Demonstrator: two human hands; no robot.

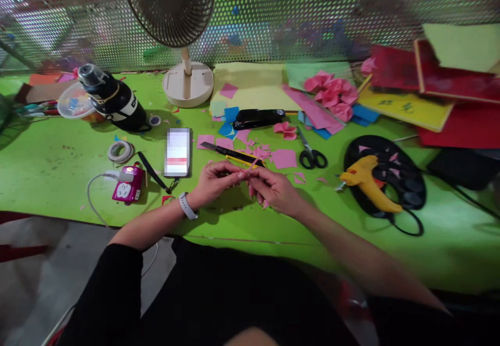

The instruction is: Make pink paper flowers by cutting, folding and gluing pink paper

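Note:
My left hand (222,178) and my right hand (271,187) meet fingertip to fingertip over the near middle of the green table. Pinched between them is a small piece of pink paper (252,168), partly hidden by the fingers. Just beyond lie a black utility knife (230,151), a yellow pencil-like stick (238,162) and pink paper scraps (262,151). Scissors (310,154) with black handles rest to the right, near a folded pink paper flower (287,130). Behind these is a black stapler (259,119).
Left stand a phone (177,152), a purple power adapter (128,184), a tape roll (120,151) and a black bottle (115,98). A fan (188,85) is at the back. A yellow glue gun (369,182) lies on a black pad (410,179) at right, below stacked papers (402,109).

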